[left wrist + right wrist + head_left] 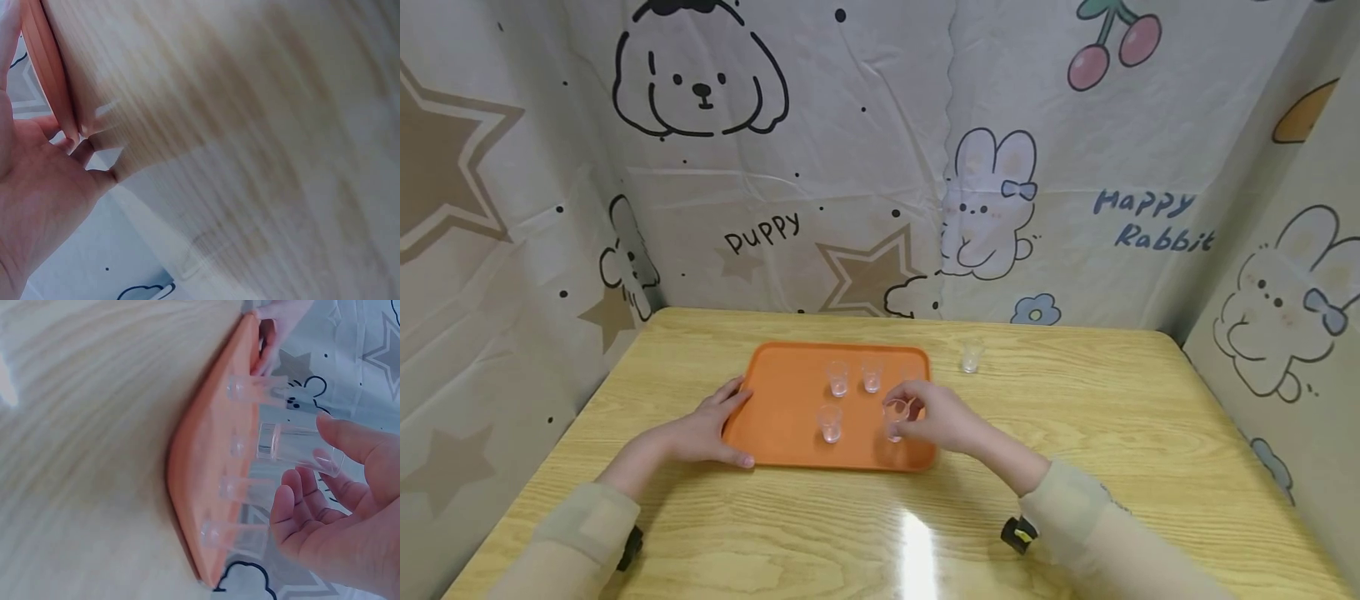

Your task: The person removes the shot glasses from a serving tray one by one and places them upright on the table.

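My right hand (936, 414) pinches a small clear shot glass (294, 447) by its rim between thumb and fingers. The glass is upright over the right part of an orange tray (775, 417). Several matching glasses stand on the tray, among them a back one (838, 381), one beside it (872, 377) and a front one (830, 427); another lies partly behind my right hand. At the tray's left side is my left hand (703, 429), fingers spread along the rim and thumb at the near left corner. In the left wrist view its fingertips touch the tray's edge and the table.
One more shot glass (972, 358) stands on the wooden table (1075, 400), behind and right of the tray. A printed curtain (850, 167) hangs around the table's back and sides. Light glares off the wood in front of the tray.
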Demonstrator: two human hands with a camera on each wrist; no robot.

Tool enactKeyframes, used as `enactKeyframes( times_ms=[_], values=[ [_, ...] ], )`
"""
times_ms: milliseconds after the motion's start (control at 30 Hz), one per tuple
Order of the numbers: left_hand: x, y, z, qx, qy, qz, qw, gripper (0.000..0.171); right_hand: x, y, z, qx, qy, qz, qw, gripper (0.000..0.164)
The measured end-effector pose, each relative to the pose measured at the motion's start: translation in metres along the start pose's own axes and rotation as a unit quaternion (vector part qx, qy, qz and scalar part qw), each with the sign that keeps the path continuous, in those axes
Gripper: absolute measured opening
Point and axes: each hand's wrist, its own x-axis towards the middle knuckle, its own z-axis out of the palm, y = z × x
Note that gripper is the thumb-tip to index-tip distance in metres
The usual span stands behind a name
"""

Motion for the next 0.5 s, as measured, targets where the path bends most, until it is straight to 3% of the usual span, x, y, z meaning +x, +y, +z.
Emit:
enactKeyframes(
  times_ms=[500],
  values=[
    [0.001, 0.001, 0.000, -0.003, -0.002, -0.003, 1.0000, 0.113, -0.015, -0.005, -0.064, -0.041, 0.023, -0.005, 0.999, 0.036]
  ],
)
